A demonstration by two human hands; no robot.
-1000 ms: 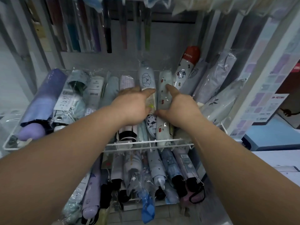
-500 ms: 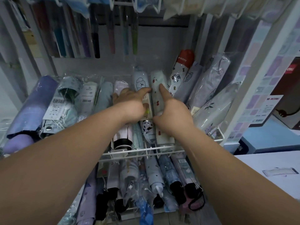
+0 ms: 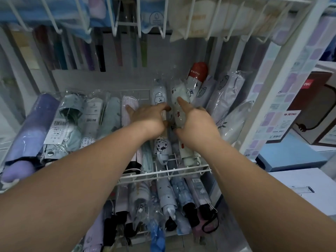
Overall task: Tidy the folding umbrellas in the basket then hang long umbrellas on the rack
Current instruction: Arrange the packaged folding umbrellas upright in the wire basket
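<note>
Cherry umbrella [image 3: 179, 91] higher over wire basket [image 3: 163, 172]

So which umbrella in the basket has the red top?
The cartoon-printed folding umbrella leaning at the back, beyond the right hand. Only it has a solid red end; the rest are pale.
</note>
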